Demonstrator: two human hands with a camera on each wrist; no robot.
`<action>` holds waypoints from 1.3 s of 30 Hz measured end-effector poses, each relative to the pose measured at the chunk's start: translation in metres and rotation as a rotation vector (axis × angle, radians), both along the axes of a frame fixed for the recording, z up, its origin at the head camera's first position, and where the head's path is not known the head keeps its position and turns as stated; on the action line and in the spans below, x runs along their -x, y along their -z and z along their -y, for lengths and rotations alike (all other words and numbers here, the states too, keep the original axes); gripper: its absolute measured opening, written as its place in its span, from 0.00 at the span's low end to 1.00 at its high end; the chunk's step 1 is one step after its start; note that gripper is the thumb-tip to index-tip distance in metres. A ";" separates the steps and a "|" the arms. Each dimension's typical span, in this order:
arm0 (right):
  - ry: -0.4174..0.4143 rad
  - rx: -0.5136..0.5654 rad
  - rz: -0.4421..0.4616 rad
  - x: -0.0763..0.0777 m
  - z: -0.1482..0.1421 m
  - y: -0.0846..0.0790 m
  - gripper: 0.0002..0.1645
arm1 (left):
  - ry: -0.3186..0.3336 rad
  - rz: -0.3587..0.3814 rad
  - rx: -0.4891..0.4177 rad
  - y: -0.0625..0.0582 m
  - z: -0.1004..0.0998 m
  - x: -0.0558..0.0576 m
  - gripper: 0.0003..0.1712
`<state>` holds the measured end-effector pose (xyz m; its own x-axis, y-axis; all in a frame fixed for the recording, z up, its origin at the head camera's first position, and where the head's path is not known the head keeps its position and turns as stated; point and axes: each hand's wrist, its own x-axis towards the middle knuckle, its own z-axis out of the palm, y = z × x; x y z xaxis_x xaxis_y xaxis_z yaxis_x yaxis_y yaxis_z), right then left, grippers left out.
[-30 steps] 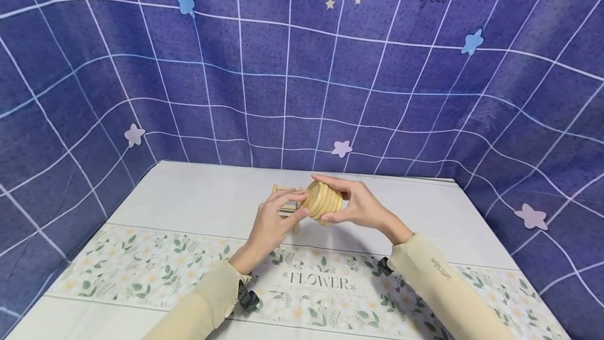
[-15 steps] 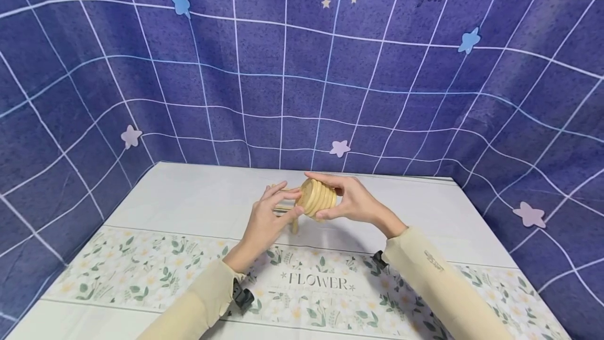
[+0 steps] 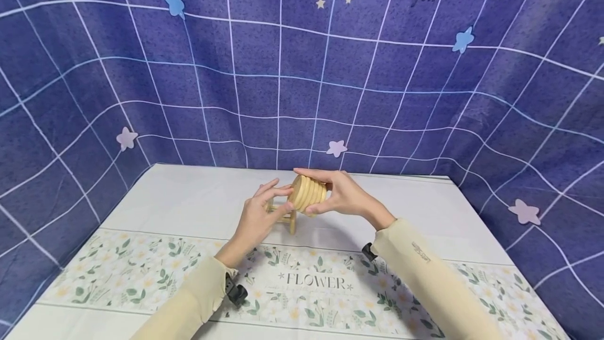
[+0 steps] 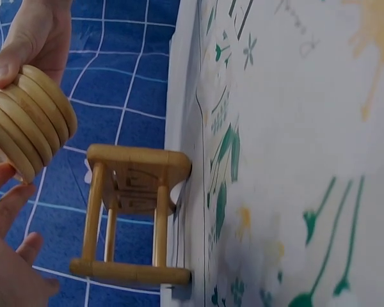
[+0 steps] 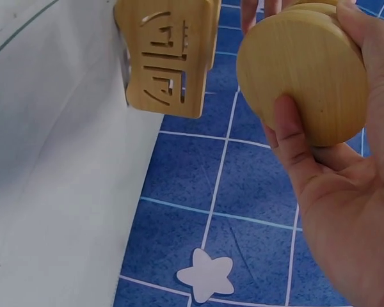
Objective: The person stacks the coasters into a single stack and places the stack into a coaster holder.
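Note:
A stack of round wooden coasters (image 3: 309,193) is held tilted above the table, its discs side by side. My right hand (image 3: 346,193) grips the stack, fingers over the top and thumb below. The right wrist view shows one digit lying across the flat end coaster (image 5: 307,70). From the other side, my left hand (image 3: 257,214) reaches the stack with fairly straight fingers, fingertips at the end coaster's edge. A wooden coaster rack (image 4: 134,211) with dowel bars and a cut-out carved panel (image 5: 169,57) stands on the table, partly hidden behind my left hand in the head view.
The table has a white cloth (image 3: 198,198) with a floral band marked FLOWER. A blue grid-patterned curtain (image 3: 264,93) with star figures hangs behind and at the sides. Each wrist carries a black camera mount (image 3: 236,293) below its beige sleeve.
Both hands have drifted left and slightly up with the coaster stack. The rack stays put, its lower bars and front leg showing between the hands.

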<state>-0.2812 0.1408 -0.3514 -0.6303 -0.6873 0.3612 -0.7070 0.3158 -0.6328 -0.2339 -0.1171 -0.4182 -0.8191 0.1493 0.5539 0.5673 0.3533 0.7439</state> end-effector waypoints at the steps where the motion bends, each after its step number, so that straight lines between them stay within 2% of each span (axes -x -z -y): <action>1: -0.003 -0.003 -0.003 0.001 0.001 -0.001 0.55 | 0.003 0.011 -0.006 0.000 0.001 0.001 0.23; 7: -0.003 -0.036 -0.013 0.002 0.008 -0.005 0.55 | 0.010 0.057 -0.016 0.003 0.008 0.006 0.22; 14: 0.005 -0.069 0.026 0.003 0.016 -0.009 0.55 | 0.007 0.059 0.006 0.005 0.015 0.010 0.21; 31: 0.003 -0.171 -0.033 0.014 0.030 -0.015 0.56 | 0.031 0.107 0.034 0.010 0.030 0.020 0.21; 39: -0.018 -0.191 -0.020 0.019 0.038 -0.013 0.56 | 0.043 0.123 0.035 0.016 0.038 0.022 0.21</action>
